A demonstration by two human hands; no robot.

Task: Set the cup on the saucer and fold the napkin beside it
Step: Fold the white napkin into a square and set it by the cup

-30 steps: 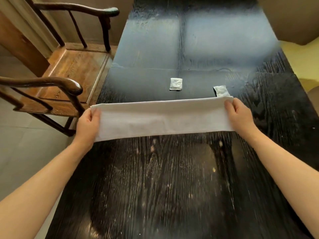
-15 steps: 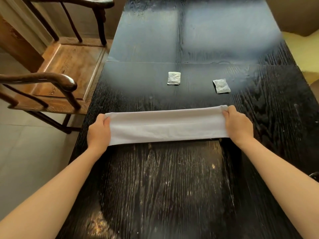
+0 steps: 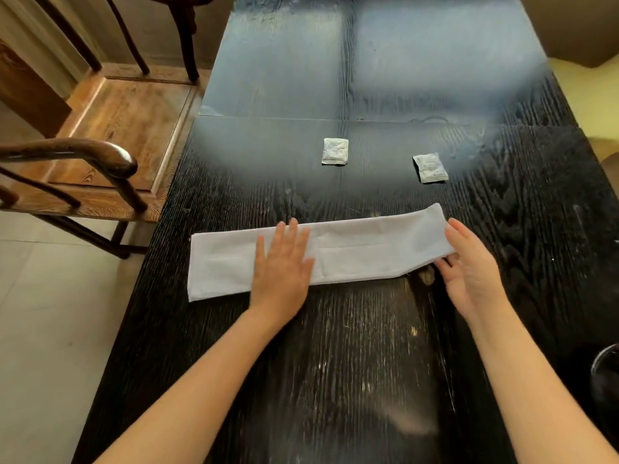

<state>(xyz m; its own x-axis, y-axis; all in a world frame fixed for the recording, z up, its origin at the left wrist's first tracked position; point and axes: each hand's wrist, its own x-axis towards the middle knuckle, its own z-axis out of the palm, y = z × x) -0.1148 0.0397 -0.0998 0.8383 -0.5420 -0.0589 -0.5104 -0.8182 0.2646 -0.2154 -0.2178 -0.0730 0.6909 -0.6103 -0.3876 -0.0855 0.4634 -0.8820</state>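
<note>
table (image 3: 368, 363): dark wood with strong grain, glossy, glare across the far half; a seam runs across it beyond the packets.
napkin (image 3: 355, 252): white cloth folded into a long narrow strip, lying flat across the table in front of the person, left end near the table's left edge, right end lifted slightly off the surface.
left hand (image 3: 281, 266): open, palm down, fingers spread, pressed flat on the napkin a little left of its middle.
right hand (image 3: 469, 266): at the napkin's right end, fingers loosely curled, thumb above the cloth and fingertips below its edge, holding that end lightly raised.
forearms: both bare, reaching in from the near edge of the view.
packet a (image 3: 334, 151): small silver-grey sachet, flat on the table beyond the napkin, near the centre line.
packet b (image 3: 430, 167): second sachet of the same kind, to the right of the first and slightly nearer, turned at an angle; apart from the napkin.
dark round object (image 3: 604, 380): at the right edge, mostly cut off; cannot tell what it is.
chair (image 3: 110, 135): wooden, brown seat, dark curved armrest, standing at the table's left side.
floor (image 3: 50, 329): pale tiles, left of the table.
</note>
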